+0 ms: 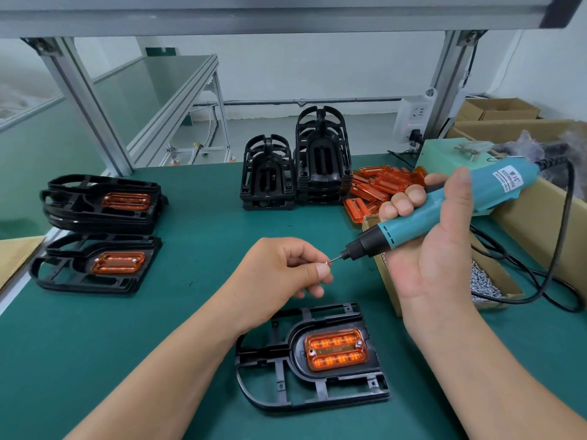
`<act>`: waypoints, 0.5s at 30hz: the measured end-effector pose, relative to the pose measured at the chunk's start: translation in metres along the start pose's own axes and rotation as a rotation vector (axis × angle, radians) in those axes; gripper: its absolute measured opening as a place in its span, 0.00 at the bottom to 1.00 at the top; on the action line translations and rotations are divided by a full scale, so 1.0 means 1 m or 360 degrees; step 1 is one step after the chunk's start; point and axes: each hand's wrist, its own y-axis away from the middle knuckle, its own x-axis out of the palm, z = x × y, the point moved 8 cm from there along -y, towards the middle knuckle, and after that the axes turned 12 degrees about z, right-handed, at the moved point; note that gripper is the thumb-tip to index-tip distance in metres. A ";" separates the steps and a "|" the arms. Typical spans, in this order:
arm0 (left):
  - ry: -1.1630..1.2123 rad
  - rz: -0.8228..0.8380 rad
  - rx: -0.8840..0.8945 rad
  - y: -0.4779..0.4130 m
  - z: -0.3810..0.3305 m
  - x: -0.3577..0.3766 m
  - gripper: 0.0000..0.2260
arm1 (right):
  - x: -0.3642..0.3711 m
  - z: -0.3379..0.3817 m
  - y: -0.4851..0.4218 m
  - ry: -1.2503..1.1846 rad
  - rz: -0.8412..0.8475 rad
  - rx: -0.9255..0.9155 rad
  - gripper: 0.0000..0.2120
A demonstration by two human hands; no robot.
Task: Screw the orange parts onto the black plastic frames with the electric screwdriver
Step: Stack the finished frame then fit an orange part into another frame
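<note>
Near centre of table (190,217): black frame (295,347), lying flat, with orange part (336,349) seated in its raised housing (two small metal heads visible on the part, one left, one right; whether driven home, impossible to tell).

Just above and beyond the frame: left grip (282,268), thumb and forefinger pinched on a single screw (328,262), other fingers curled under.

At that screw, touching or nearly so: bit of electric screwdriver (444,204), held aslant with nose to the left by right grip (435,249), fingers wrapped round the blue barrel, thumb along its upper side.

Right of the hands: cardboard box of screws (486,281), with black cable (559,236) looping past it.

Far right: heap of loose orange parts (381,185). Far centre: stacks of bare frames (298,166). Left: assembled frames (101,236), piled.

Probable step: seating of the screw on the bit.

Hazards from here:
- Loss of the screw on the way down, through poor seating on the bit, with a likely fall into the frame's openings.
- Crooked entry and damaged plastic thread, through a tilted driver.
- Sliding or turning of the frame under torque (neither grip on it at present).
- Cracking of the orange part through overdriving.
- Drag from the cable against the box.
</note>
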 end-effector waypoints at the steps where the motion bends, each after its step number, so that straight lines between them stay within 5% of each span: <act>1: -0.0030 0.0003 0.0010 0.000 0.000 0.000 0.04 | 0.000 0.000 0.000 0.0001 0.0004 0.0004 0.13; 15: -0.0219 0.0101 0.0049 0.002 -0.002 0.005 0.03 | 0.004 -0.004 0.003 0.0048 0.0066 0.0021 0.13</act>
